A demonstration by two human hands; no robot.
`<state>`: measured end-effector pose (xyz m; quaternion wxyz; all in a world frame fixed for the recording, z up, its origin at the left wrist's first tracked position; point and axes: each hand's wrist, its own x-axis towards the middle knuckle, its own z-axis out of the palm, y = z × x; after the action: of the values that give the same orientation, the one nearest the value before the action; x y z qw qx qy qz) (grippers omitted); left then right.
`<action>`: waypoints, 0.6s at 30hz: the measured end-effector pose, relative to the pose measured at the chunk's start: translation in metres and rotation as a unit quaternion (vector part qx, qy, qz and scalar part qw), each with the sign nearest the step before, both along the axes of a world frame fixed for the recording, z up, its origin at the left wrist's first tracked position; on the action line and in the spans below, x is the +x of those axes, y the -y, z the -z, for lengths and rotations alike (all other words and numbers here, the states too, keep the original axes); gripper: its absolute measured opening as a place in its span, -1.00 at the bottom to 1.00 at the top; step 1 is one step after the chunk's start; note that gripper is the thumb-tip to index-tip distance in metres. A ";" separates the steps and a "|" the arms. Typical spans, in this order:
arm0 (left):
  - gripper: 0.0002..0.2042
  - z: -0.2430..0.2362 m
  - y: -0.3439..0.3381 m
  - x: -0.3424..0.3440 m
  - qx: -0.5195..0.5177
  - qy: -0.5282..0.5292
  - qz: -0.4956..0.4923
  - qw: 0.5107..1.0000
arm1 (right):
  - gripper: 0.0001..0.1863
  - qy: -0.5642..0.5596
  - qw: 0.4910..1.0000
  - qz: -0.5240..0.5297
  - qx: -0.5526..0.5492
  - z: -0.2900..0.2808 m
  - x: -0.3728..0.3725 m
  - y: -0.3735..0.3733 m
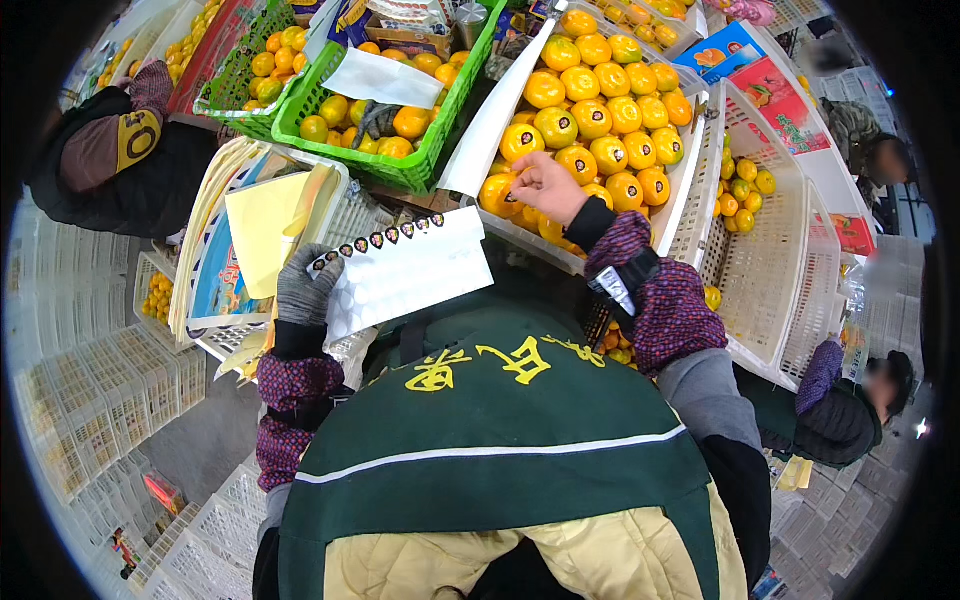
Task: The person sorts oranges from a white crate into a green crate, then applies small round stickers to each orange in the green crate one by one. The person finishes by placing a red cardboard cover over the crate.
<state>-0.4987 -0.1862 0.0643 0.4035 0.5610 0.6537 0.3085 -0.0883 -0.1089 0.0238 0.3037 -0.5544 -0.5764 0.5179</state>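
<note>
My left hand (307, 285), in a grey knit glove, is closed on the left end of a white sticker sheet (410, 275). A row of small dark round stickers (392, 234) stands along the sheet's upper edge. My bare right hand (552, 187) is over the near left corner of a crate of oranges, its fingers bent together. Its fingertips touch a small dark sticker at an orange (497, 193); whether they still grip it is hard to make out. Several neighbouring oranges (556, 127) carry the same dark stickers; those farther back look plain.
A green basket (425, 165) holds oranges, a white paper and a dark glove. Left of it lies a stack of papers with a yellow sheet (270, 235). White plastic crates (765, 300) stand at right. Other people are at the far left and right.
</note>
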 end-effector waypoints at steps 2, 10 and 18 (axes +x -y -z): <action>-0.81 0.000 -0.002 0.002 0.015 -0.016 0.013 1.000 | -0.76 0.166 0.981 -0.040 0.092 0.005 -0.011 0.003; -0.81 -0.017 -0.014 0.028 -0.007 -0.038 0.015 0.999 | -0.81 0.415 0.861 -0.069 0.287 -0.039 -0.026 0.003; -0.85 -0.049 -0.043 0.089 0.111 0.034 0.064 0.991 | -0.68 0.042 0.964 -0.166 0.203 -0.113 0.009 -0.009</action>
<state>-0.4097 -0.1436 0.1129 0.3792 0.6322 0.5642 0.3717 -0.0797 -0.0997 0.1373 0.2953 -0.3984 -0.7659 0.4092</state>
